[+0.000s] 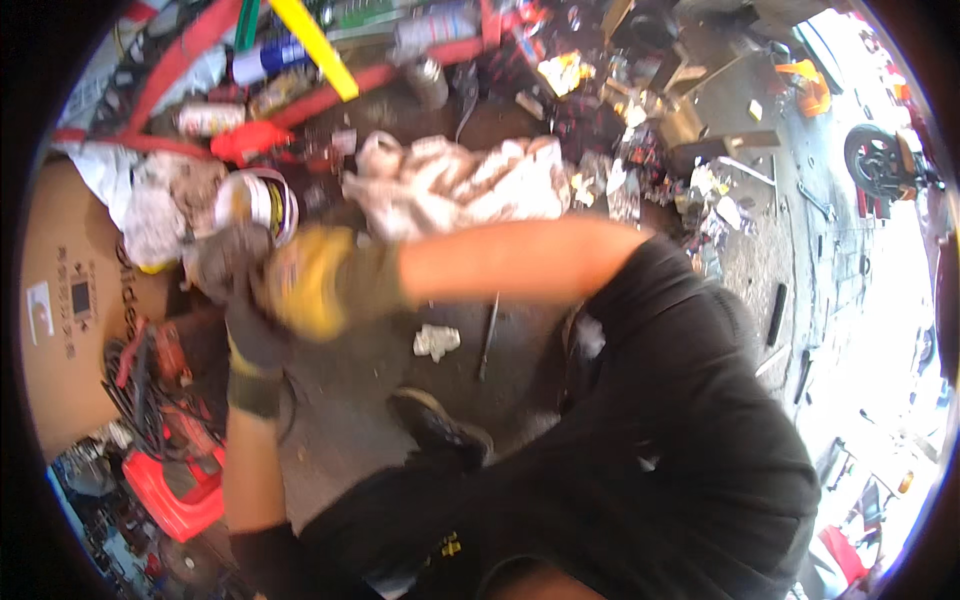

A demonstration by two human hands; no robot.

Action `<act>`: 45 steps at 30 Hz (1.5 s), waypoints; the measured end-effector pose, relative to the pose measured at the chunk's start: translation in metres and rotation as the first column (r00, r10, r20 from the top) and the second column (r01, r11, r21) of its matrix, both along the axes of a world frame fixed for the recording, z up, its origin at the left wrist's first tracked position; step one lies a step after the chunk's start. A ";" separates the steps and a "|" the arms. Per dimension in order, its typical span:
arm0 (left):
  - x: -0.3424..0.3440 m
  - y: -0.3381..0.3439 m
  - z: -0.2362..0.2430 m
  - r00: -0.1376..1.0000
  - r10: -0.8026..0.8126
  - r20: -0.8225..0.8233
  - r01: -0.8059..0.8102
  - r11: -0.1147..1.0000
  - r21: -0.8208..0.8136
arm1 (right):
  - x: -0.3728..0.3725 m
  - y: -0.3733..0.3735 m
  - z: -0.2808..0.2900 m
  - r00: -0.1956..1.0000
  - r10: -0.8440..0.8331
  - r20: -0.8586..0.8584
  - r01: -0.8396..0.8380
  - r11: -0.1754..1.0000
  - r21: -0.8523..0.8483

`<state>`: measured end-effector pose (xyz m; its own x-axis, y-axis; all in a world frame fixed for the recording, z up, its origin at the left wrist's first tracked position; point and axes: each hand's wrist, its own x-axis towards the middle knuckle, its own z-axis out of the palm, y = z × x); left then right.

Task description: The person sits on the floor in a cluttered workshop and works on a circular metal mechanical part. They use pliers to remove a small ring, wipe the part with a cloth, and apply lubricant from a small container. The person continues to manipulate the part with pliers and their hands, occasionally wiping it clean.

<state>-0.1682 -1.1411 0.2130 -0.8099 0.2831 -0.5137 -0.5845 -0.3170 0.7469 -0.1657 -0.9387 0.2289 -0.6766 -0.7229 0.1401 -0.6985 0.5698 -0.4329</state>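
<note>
Both my hands wear yellow and dark grey work gloves and meet at the left of the head view. My right hand (325, 282) reaches across from the right, its fingers closed and smeared by motion. Below and against it is my left hand (255, 345), also closed. A crumpled grey-brown bundle (222, 258) shows at their far side; it looks like a rag, but blur hides its kind and which hand grips it. Just beyond stands a white bucket (277, 205) with a dark-and-yellow label, beside a stained whitish cloth (170, 195).
A cardboard box (75, 300) stands left, near a red machine (175, 490) with black cables. A beige cloth (470, 185) lies ahead, before a cluttered red-framed rack (375, 78). White crumpled paper (437, 342), a thin rod (489, 338) and my shoe (435, 420) are on the floor.
</note>
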 end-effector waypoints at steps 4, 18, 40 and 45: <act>-0.030 0.039 -0.017 0.857 -0.285 -0.430 0.285 0.956 -0.066 | -0.002 0.121 0.033 0.986 -0.022 0.166 0.039 0.994 -0.101; -0.028 0.097 -0.095 0.589 -0.796 -0.139 0.804 0.595 -0.001 | 0.196 0.296 -0.154 0.307 -0.859 0.410 0.329 0.500 0.801; 0.021 0.101 -0.067 0.594 -0.780 -0.198 0.742 0.436 0.510 | 0.163 0.168 -0.061 0.851 -0.352 0.389 0.427 0.895 -0.127; 0.025 0.096 -0.044 0.681 -0.722 -0.122 0.679 0.560 0.474 | 0.144 0.135 -0.047 0.495 -0.198 0.846 0.636 0.746 -0.197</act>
